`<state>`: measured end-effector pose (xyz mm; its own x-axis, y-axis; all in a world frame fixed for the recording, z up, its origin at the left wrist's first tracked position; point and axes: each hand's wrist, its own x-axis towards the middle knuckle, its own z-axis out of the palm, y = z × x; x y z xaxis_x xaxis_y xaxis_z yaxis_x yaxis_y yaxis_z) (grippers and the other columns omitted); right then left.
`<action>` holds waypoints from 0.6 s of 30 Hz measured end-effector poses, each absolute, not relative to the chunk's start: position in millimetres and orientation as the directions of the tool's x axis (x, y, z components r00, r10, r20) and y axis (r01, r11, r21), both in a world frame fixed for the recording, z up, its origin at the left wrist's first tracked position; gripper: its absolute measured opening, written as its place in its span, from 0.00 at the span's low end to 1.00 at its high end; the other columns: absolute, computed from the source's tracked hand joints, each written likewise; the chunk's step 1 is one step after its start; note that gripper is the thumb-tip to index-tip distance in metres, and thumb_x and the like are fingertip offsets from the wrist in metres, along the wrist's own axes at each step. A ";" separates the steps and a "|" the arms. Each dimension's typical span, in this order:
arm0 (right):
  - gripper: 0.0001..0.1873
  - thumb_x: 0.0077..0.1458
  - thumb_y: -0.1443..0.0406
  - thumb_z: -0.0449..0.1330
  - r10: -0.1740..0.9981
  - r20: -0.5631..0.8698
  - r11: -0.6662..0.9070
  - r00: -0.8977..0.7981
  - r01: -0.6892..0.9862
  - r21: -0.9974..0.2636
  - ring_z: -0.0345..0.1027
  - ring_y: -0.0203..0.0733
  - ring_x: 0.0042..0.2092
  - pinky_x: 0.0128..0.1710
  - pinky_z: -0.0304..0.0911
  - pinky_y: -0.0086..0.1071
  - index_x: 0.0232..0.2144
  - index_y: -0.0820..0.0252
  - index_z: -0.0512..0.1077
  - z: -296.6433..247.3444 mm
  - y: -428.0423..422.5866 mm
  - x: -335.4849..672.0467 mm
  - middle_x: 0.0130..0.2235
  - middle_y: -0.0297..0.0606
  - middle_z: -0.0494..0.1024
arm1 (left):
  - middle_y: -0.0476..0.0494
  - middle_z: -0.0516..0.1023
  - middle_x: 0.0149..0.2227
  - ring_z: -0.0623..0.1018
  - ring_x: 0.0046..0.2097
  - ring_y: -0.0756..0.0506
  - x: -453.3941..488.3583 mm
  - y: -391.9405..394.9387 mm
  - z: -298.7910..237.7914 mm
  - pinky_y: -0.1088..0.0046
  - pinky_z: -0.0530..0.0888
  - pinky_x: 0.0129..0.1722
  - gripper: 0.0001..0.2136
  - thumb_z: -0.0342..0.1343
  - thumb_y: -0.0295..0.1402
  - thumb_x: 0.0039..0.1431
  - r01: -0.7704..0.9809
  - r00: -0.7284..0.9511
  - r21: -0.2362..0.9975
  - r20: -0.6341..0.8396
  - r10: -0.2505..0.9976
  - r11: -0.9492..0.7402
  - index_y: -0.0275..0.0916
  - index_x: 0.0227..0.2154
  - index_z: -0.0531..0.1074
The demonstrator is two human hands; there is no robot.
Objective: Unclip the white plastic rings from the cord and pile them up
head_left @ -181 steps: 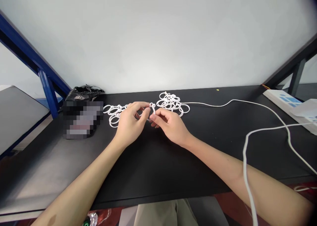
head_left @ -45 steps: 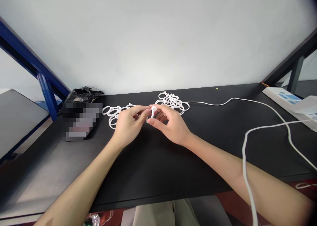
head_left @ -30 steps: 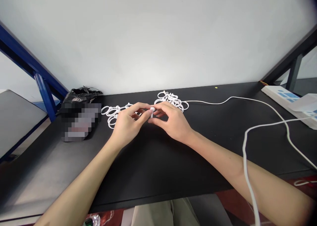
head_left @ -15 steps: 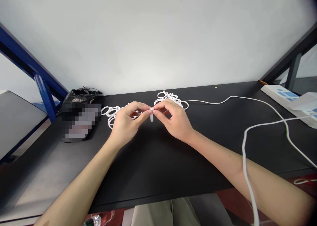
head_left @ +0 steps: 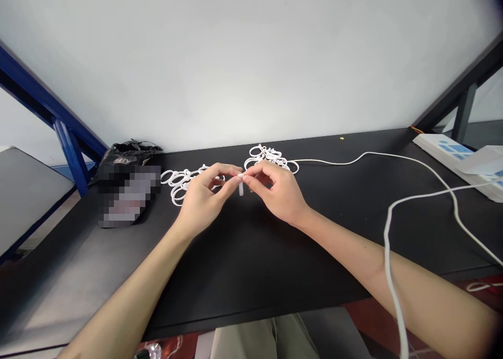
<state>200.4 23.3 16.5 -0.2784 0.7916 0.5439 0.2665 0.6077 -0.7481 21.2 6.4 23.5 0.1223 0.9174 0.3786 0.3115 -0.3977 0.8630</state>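
Note:
My left hand and my right hand meet fingertip to fingertip above the middle of the black table. Between their pinched thumbs and forefingers is a small white ring, seen edge-on as a narrow strip hanging down. Its upper part is mostly covered by the fingers. Behind my left hand lies a loose group of white rings, some with small knobs or eyelets. A second heap of white rings lies just behind my right hand, which partly hides it.
A black plastic bag with a blurred-out face lies on the table at left. From the right heap's side, a white cable crosses rightward. Another stretch hangs over my right forearm. A white and blue box stands far right.
Both hands stay in nearly the same place, pinching the ring. The left hand has shifted very slightly, showing more of the rings behind it.

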 end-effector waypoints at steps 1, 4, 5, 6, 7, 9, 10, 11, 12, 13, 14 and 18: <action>0.09 0.61 0.59 0.59 0.809 0.522 0.584 -0.269 0.262 -0.769 0.71 0.35 0.33 0.33 0.69 0.30 0.33 0.56 0.74 17.0 22.5 199.6 0.34 0.33 0.78 | 0.45 0.79 0.46 0.78 0.47 0.45 22.2 4.8 24.5 0.68 0.74 0.46 0.07 0.58 0.38 0.61 0.291 0.154 0.877 0.350 0.924 -0.381 0.42 0.38 0.73; 0.10 0.61 0.57 0.59 0.843 0.470 0.530 -0.261 0.259 -0.807 0.73 0.36 0.33 0.33 0.70 0.31 0.35 0.56 0.75 18.0 22.1 199.1 0.36 0.33 0.80 | 0.45 0.77 0.49 0.78 0.48 0.45 24.8 1.6 25.7 0.66 0.75 0.48 0.10 0.58 0.37 0.60 0.289 0.229 0.885 0.307 0.924 -0.365 0.44 0.43 0.68; 0.10 0.62 0.57 0.58 0.842 0.470 0.534 -0.267 0.276 -0.800 0.73 0.36 0.33 0.33 0.70 0.31 0.35 0.56 0.75 18.0 23.5 200.0 0.36 0.33 0.80 | 0.45 0.77 0.48 0.78 0.47 0.45 25.0 1.6 25.5 0.66 0.75 0.48 0.10 0.58 0.36 0.60 0.325 0.229 0.868 0.312 0.922 -0.374 0.44 0.44 0.68; 0.10 0.62 0.57 0.58 0.831 0.483 0.552 -0.275 0.303 -0.777 0.73 0.36 0.33 0.34 0.70 0.32 0.35 0.56 0.75 17.8 26.0 201.6 0.36 0.33 0.80 | 0.45 0.77 0.47 0.78 0.46 0.45 24.7 2.1 25.3 0.65 0.75 0.48 0.11 0.58 0.36 0.59 0.383 0.213 0.838 0.328 0.920 -0.388 0.44 0.43 0.68; 0.10 0.62 0.58 0.58 0.815 0.508 0.578 -0.277 0.340 -0.742 0.73 0.37 0.34 0.34 0.69 0.32 0.35 0.56 0.75 17.5 29.6 204.0 0.36 0.34 0.80 | 0.46 0.77 0.46 0.78 0.45 0.45 23.6 3.3 24.9 0.65 0.74 0.48 0.10 0.58 0.36 0.59 0.458 0.188 0.794 0.354 0.916 -0.400 0.44 0.43 0.68; 0.10 0.62 0.59 0.58 0.779 0.573 0.621 -0.254 0.430 -0.655 0.72 0.38 0.36 0.36 0.68 0.33 0.35 0.56 0.76 16.3 39.7 210.6 0.36 0.34 0.80 | 0.45 0.77 0.46 0.77 0.44 0.44 18.6 7.5 23.9 0.64 0.74 0.48 0.10 0.57 0.35 0.59 0.634 0.141 0.655 0.424 0.894 -0.411 0.44 0.43 0.69; 0.10 0.62 0.60 0.57 0.768 0.600 0.622 -0.223 0.483 -0.617 0.72 0.38 0.36 0.37 0.68 0.33 0.34 0.56 0.76 15.6 45.5 214.7 0.36 0.35 0.80 | 0.45 0.77 0.46 0.76 0.45 0.43 14.7 10.3 23.0 0.63 0.73 0.48 0.10 0.56 0.35 0.59 0.717 0.130 0.567 0.463 0.877 -0.406 0.44 0.44 0.70; 0.10 0.63 0.60 0.56 0.771 0.609 0.601 -0.187 0.530 -0.598 0.71 0.39 0.36 0.38 0.67 0.34 0.34 0.57 0.75 14.8 51.4 219.2 0.36 0.36 0.79 | 0.43 0.77 0.47 0.76 0.47 0.41 10.0 13.3 21.8 0.62 0.72 0.49 0.11 0.55 0.35 0.60 0.788 0.129 0.476 0.492 0.861 -0.390 0.43 0.45 0.71; 0.11 0.64 0.60 0.55 0.776 0.612 0.575 -0.154 0.571 -0.586 0.71 0.40 0.36 0.37 0.67 0.35 0.34 0.57 0.75 14.0 56.8 223.7 0.36 0.37 0.79 | 0.42 0.77 0.47 0.75 0.49 0.39 4.8 16.5 20.1 0.60 0.72 0.49 0.11 0.54 0.35 0.61 0.845 0.135 0.390 0.507 0.851 -0.366 0.42 0.46 0.72; 0.11 0.64 0.61 0.54 0.791 0.597 0.538 -0.129 0.612 -0.580 0.71 0.40 0.37 0.38 0.67 0.36 0.36 0.57 0.75 13.3 61.5 228.0 0.38 0.38 0.79 | 0.40 0.77 0.47 0.73 0.50 0.37 -0.6 19.7 18.0 0.59 0.71 0.50 0.12 0.53 0.36 0.62 0.887 0.143 0.318 0.501 0.854 -0.335 0.41 0.46 0.73; 0.11 0.64 0.61 0.53 0.814 0.570 0.494 -0.113 0.651 -0.576 0.71 0.41 0.38 0.38 0.67 0.37 0.37 0.58 0.75 12.6 65.1 231.8 0.39 0.39 0.78 | 0.38 0.77 0.47 0.73 0.50 0.35 -5.7 22.6 15.5 0.57 0.71 0.49 0.13 0.52 0.36 0.62 0.919 0.143 0.260 0.478 0.867 -0.295 0.39 0.46 0.73; 0.13 0.62 0.58 0.55 0.875 0.468 0.351 -0.121 0.825 -0.443 0.69 0.50 0.45 0.45 0.66 0.45 0.39 0.59 0.75 9.8 69.1 239.1 0.42 0.44 0.76 | 0.32 0.78 0.47 0.72 0.48 0.30 -17.7 29.0 6.4 0.50 0.70 0.47 0.16 0.50 0.38 0.62 0.979 0.112 0.112 0.389 0.914 -0.168 0.35 0.46 0.76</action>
